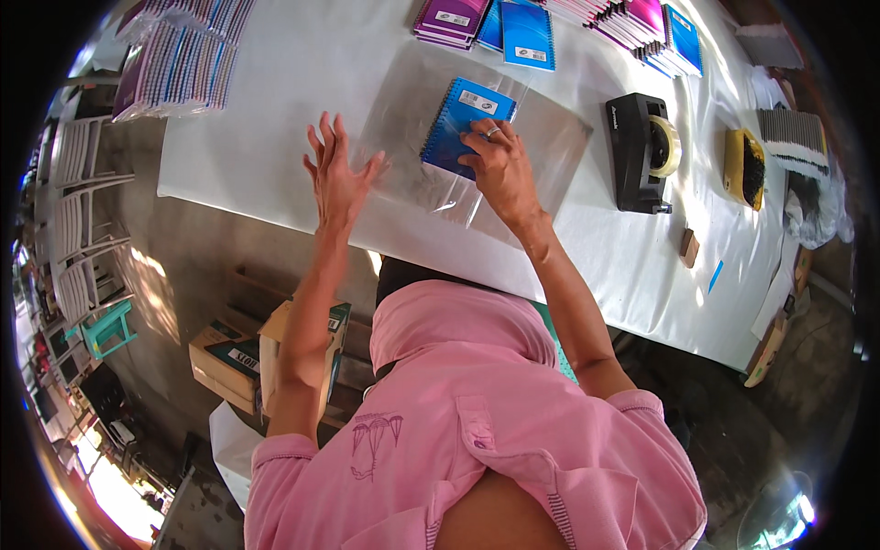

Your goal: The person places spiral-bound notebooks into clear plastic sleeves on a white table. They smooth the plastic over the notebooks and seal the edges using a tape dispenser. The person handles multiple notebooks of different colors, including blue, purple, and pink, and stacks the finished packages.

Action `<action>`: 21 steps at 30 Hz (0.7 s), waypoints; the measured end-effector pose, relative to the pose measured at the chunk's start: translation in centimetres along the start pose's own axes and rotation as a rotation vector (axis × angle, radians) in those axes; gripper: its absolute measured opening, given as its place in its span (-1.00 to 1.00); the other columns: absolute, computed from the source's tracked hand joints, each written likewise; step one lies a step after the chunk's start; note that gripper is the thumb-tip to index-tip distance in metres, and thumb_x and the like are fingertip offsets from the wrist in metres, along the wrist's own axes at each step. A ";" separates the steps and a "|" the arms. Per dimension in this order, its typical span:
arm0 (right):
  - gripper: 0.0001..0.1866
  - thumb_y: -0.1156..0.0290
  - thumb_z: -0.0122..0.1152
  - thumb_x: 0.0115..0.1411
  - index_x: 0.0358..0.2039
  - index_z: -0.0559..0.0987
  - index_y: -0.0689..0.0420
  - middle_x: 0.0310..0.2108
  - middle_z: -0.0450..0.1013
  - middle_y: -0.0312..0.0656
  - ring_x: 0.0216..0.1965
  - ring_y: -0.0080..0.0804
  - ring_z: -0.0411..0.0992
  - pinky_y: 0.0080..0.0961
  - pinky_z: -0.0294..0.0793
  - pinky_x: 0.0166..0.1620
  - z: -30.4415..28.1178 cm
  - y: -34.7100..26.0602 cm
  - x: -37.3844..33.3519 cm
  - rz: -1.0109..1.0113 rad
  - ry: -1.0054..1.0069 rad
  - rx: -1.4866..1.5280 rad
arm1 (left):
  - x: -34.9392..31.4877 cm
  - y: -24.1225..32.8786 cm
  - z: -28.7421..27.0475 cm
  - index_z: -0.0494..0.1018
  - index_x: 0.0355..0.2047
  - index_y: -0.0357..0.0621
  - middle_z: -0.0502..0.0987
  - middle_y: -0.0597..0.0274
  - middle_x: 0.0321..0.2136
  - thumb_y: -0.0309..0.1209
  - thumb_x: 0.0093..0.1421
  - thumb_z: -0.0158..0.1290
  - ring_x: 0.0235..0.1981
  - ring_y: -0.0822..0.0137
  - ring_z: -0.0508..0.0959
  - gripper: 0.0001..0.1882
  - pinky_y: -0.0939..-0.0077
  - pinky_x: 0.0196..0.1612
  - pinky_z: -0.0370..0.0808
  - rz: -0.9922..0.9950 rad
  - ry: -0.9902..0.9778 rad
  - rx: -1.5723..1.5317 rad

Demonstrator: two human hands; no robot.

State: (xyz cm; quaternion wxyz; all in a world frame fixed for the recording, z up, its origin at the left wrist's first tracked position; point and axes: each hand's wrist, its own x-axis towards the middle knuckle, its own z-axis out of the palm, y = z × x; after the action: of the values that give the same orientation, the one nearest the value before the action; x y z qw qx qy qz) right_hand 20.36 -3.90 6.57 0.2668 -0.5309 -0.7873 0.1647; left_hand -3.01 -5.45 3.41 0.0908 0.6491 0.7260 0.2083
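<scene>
A blue spiral notebook (470, 126) with a white label lies tilted on a clear plastic sheet (550, 156) on the white-covered table. My right hand (500, 170), a ring on one finger, is closed at the notebook's right side, its bent fingers on the cover. To the left of the notebook, my left hand (341, 174) hovers over the table edge side of the plastic, fingers spread and holding nothing. Some blur shows at its thumb. The undersides of my right fingertips are hidden.
Purple notebooks (449, 18) and blue notebooks (529, 37) sit at the far edge, with wrapped stacks (183, 64) at far left and more stacks (632, 32) at far right. A black tape dispenser (634, 151) stands right, near a yellow container (744, 170) and small wooden block (689, 247). Cardboard boxes (229, 367) are below.
</scene>
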 end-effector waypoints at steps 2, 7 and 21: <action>-0.72 0.60 0.34 -0.09 -0.28 0.60 0.22 -0.14 0.45 -0.13 -0.05 -0.15 0.37 -0.24 0.37 -0.05 0.0 -0.3 0.2 -0.010 0.001 0.005 | -0.2 -1.9 1.9 0.19 0.26 -0.05 -0.01 0.13 0.36 -0.29 0.15 0.15 0.35 -0.05 0.03 -0.32 -0.20 0.26 -0.02 0.083 -0.042 0.121; -0.76 0.60 0.33 -0.10 -0.34 0.59 0.20 -0.13 0.44 -0.14 -0.03 -0.15 0.36 -0.25 0.38 -0.08 0.1 -0.5 0.2 0.012 -0.028 0.020 | -0.4 -3.2 3.3 0.12 0.29 -0.12 0.09 0.11 0.32 -0.51 0.11 0.10 0.33 0.00 0.10 -0.27 -0.02 0.24 0.14 0.203 -0.207 -0.172; -0.73 0.37 0.37 0.03 -0.45 0.60 0.37 0.00 0.34 -0.02 -0.02 -0.20 0.37 -0.38 0.42 -0.05 2.1 -1.4 2.4 0.490 -0.018 0.567 | -3.8 6.9 -2.4 0.19 0.22 -0.22 0.36 -0.07 0.12 -0.73 0.05 -0.09 0.07 -0.08 0.42 -0.35 0.22 -0.18 0.58 0.387 -0.292 -0.254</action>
State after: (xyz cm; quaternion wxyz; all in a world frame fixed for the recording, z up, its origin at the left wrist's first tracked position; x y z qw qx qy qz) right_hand 17.41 -2.16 6.22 0.3489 -0.6070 -0.5624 0.4398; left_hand 2.79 -9.14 7.92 0.2337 0.7823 0.5358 0.2151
